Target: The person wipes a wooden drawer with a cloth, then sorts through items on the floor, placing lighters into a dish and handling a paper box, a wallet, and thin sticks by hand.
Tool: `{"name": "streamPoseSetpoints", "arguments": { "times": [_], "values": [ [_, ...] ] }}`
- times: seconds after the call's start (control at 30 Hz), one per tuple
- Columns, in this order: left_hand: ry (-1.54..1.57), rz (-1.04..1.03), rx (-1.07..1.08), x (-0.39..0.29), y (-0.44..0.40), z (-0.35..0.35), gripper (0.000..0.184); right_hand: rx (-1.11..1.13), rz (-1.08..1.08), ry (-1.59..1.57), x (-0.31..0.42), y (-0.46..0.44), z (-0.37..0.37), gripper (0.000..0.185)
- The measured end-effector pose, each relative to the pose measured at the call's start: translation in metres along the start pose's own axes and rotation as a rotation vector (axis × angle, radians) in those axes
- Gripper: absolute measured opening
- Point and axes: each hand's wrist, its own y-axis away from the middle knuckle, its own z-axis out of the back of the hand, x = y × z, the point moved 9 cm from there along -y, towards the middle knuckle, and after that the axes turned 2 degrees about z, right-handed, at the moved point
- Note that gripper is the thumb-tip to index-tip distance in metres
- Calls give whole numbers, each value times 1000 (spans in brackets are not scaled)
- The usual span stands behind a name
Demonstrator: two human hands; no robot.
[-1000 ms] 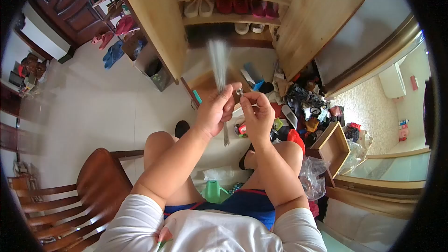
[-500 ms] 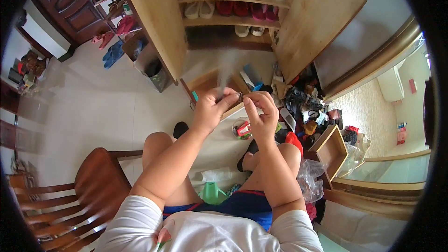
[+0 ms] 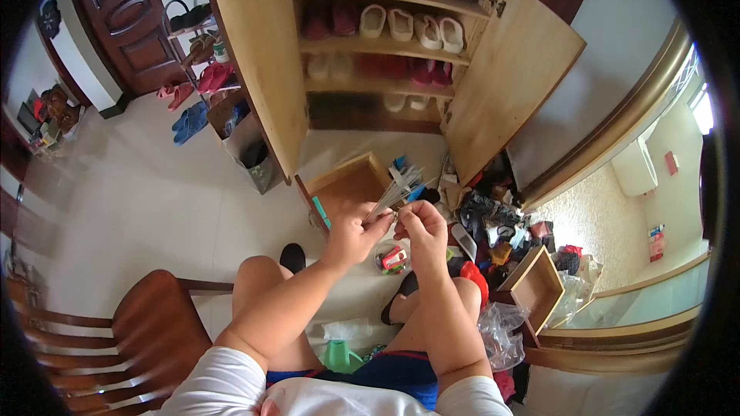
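My left hand [image 3: 354, 237] is closed around a bundle of thin, pale grey strips [image 3: 401, 187] that fan out away from me. Whether they are wires, ties or skewers is hard to make out. Close beside it, the fingertips of my right hand [image 3: 422, 233] pinch together at the near end of the bundle; what lies between them is too small to tell. Beyond both hands a wooden drawer [image 3: 347, 183] rests on the floor. Below the right hand stands a clear round container [image 3: 379, 260] with a red and white item [image 3: 394, 256] inside.
An open shoe cabinet [image 3: 385, 54] with several pairs of shoes stands ahead. To the right are a pile of mixed items [image 3: 493, 219], a second drawer [image 3: 539, 281] and clear plastic bags [image 3: 502, 331]. A wooden chair [image 3: 162, 323] is at left; a green plastic item [image 3: 339, 356] lies between my legs.
The view has tilted up, showing more cabinet shelves. The bundle, blurred and upright before, now leans right and its separate strips show. Both hands stay close together.
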Motion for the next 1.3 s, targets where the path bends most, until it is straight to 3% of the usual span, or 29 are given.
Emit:
{"name": "streamPoseSetpoints", "arguments": {
  "times": [0.1, 0.2, 0.3, 0.4, 0.5, 0.57, 0.63, 0.77, 0.8, 0.83, 0.9, 1.03, 1.1, 1.2, 1.3],
  "values": [
    [155, -6, -116, -1, 2, 0, 5, -68, -218, -298, -23, 2, -1, 7],
    [173, 28, -120, -2, 1, 1, 7, -73, -190, -274, -20, -1, -3, 6],
    [-16, 20, -29, -2, -9, 5, 9, -85, 491, 606, 40, -1, -2, 4],
    [-135, 26, 6, -5, -7, 6, 9, -44, 723, 821, 61, 12, -23, 7],
    [-107, -140, -51, -16, -4, 9, 8, -57, 692, 713, 62, 15, -20, 7],
    [-60, -253, -80, -23, -2, 11, 7, -57, 484, 436, 46, 7, -9, 5],
    [-10, -213, -85, -22, -2, 12, 7, -47, 171, 46, 17, 0, -2, 5],
    [111, -92, -143, -12, 0, 15, 8, -57, 99, -44, 11, 0, -7, 6],
    [128, -74, -171, -10, 0, 17, 9, -67, 193, 161, 21, 3, -6, 4],
    [91, -78, -185, -10, 1, 18, 9, -102, 545, 530, 54, 11, -17, 2],
    [20, -91, -212, -13, 3, 22, 11, -136, 830, 727, 75, 24, -29, 4],
    [171, 14, -176, -7, 0, 20, 10, -53, -121, -146, -7, 2, -8, 3],
    [263, 46, -163, 1, 0, 19, 8, 44, -443, -413, -29, 8, -23, 5],
    [374, 180, -169, 17, 2, 20, 12, 192, -543, -555, -30, 14, -38, 7],
    [330, 109, -222, 16, 0, 24, 8, 96, -379, -486, -42, 10, -34, 6]
  ]
}}
